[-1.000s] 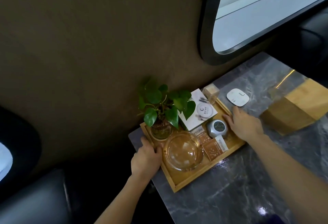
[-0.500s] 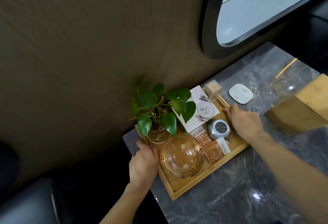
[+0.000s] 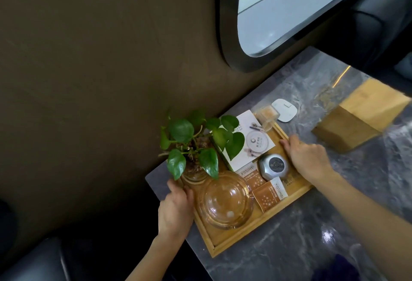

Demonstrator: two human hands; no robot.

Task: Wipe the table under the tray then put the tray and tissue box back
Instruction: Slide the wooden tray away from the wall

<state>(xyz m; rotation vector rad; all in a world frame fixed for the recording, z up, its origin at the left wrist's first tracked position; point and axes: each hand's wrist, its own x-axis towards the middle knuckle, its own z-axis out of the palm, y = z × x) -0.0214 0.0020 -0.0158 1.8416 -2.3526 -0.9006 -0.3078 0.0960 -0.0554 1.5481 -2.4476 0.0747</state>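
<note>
A wooden tray (image 3: 245,235) lies on the grey marble table (image 3: 296,231) against the brown wall. It carries a potted green plant (image 3: 196,144), a glass ashtray (image 3: 225,200), a white booklet (image 3: 254,144), a silver round object (image 3: 273,166), orange packets (image 3: 267,195) and a small clear box (image 3: 266,117). My left hand (image 3: 176,210) grips the tray's left rim by the plant. My right hand (image 3: 307,157) holds the tray's right rim. A wooden tissue box (image 3: 359,115) stands on the table to the right, apart from the tray.
A white rounded pad (image 3: 285,109) lies on the table just beyond the tray's far corner. A dark-framed window (image 3: 289,13) is set in the wall above. A dark seat (image 3: 33,260) sits at the lower left beside the table edge.
Both hands stay on the tray's rims. The tray has shifted slightly toward the table's left end, widening the gap to the tissue box. The view has tilted a little.
</note>
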